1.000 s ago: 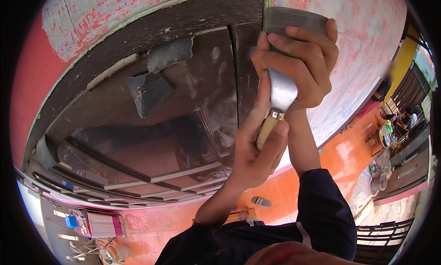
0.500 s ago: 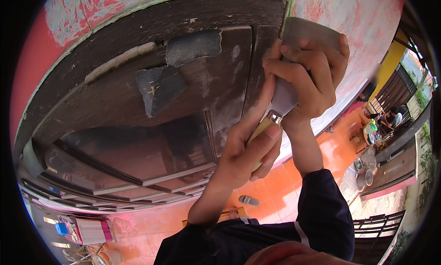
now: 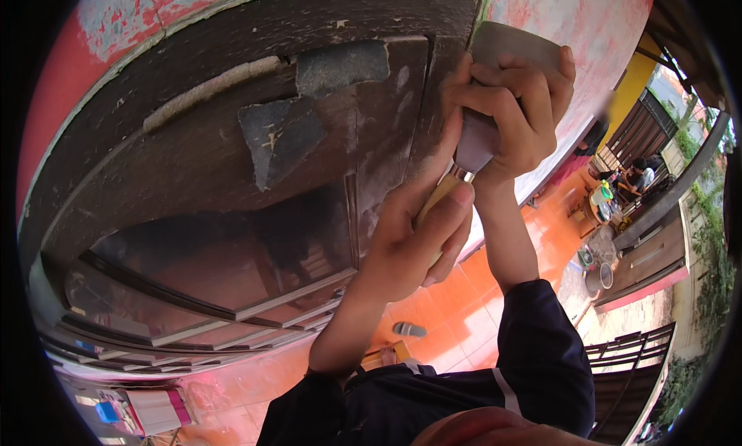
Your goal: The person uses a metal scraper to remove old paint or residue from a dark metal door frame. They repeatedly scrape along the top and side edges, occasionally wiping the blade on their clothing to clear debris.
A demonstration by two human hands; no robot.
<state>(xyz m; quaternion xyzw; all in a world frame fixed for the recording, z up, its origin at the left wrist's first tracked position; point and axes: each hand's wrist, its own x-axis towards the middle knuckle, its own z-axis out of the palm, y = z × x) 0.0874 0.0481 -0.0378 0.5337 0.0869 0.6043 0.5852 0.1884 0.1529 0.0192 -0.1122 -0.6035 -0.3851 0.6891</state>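
Note:
My left hand (image 3: 406, 249) is wrapped round the wooden handle (image 3: 439, 191) of a wide metal scraper, thumb along it. My right hand (image 3: 518, 114) is closed on the scraper's blade (image 3: 512, 40), fingers bent over its face. The blade lies at the seam between a dark brown wooden frame (image 3: 394, 5) with flaking paint and a mottled pink and white wall (image 3: 576, 21). Two torn dark grey rough scraps (image 3: 280, 137) rest on the wood to the left, beside a pale strip (image 3: 209, 90). Where exactly the blade's edge touches is too small to tell.
Glass panes (image 3: 193, 253) in dark framing fill the lower left. Below are an orange tiled floor (image 3: 464, 322) and a sandal (image 3: 410, 328). At the right, people (image 3: 635, 175) sit by containers (image 3: 603, 199) and a bucket (image 3: 599, 277). A pink and white piece of furniture (image 3: 151, 411) stands lower left.
The view has shifted, so the wood and scraps sit further right. Both hands and the scraper moved slightly right, then a little up and left, with their grips much the same.

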